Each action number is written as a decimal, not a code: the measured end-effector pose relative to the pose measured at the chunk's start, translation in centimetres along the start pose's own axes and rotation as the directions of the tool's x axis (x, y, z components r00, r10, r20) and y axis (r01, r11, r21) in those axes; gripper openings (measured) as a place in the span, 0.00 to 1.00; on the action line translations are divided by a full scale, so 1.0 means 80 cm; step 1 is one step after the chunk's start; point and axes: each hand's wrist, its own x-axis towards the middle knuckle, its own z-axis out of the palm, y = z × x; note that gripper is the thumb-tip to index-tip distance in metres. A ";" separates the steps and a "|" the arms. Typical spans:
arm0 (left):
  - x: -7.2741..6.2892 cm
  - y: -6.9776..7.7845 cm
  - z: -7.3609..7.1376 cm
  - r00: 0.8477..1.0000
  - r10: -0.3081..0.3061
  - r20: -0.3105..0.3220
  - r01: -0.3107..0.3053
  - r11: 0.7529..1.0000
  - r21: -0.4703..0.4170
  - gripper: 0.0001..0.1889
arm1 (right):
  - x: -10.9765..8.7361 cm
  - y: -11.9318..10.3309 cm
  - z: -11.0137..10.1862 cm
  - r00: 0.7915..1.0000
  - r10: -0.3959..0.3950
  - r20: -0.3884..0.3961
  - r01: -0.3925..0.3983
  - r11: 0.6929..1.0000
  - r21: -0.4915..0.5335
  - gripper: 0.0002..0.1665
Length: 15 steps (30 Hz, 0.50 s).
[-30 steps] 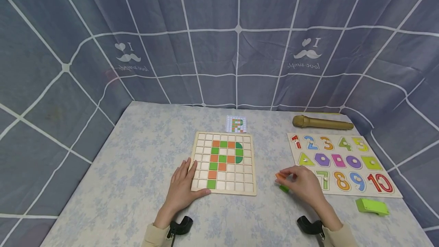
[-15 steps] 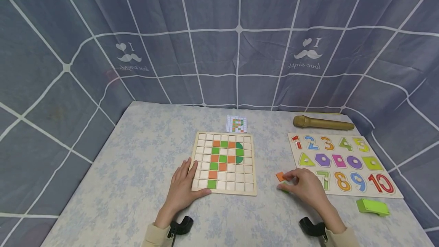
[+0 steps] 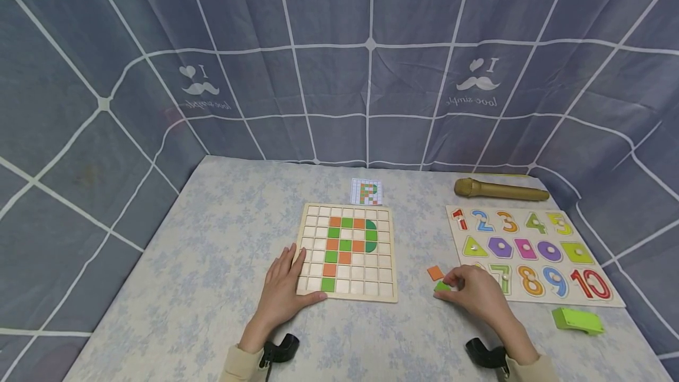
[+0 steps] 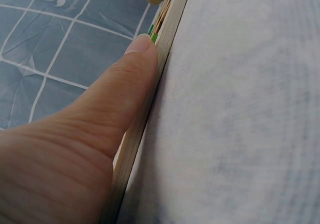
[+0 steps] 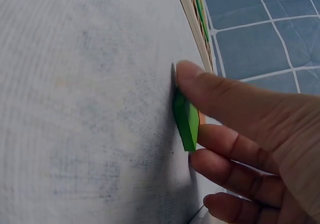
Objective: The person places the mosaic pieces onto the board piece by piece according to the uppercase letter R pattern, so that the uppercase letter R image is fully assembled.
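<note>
Flat along the lower left corner of a wooden grid board (image 3: 371,276) rests my left hand (image 3: 286,287), its thumb (image 4: 132,78) along the front rim. Orange and green tiles form a pattern on that board. My right hand (image 3: 474,293), to the right of the board, pinches a small green tile (image 5: 186,124) between thumb and fingers, tilted on edge close over the table in the right wrist view. Just beyond its fingertips lies a square orange tile (image 3: 435,273). The fingers partly cover the green tile in the head view.
A small pattern card (image 3: 366,192) lies behind the grid board. On the right are a number and shape puzzle board (image 3: 520,234), a gold microphone (image 3: 501,190) behind it and a bright green block (image 3: 578,320) in front. Grey-blue curtain (image 3: 339,87) surrounds the table's back and sides.
My right hand has let go of the orange tile, which now lies on the table, and shifted slightly right and toward me onto the green tile. The left hand stays put.
</note>
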 end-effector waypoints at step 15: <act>0.000 0.002 0.000 1.000 0.003 -0.008 -0.003 1.000 0.005 0.54 | -0.006 -0.009 0.007 0.999 -0.047 -0.004 0.048 0.999 0.019 0.18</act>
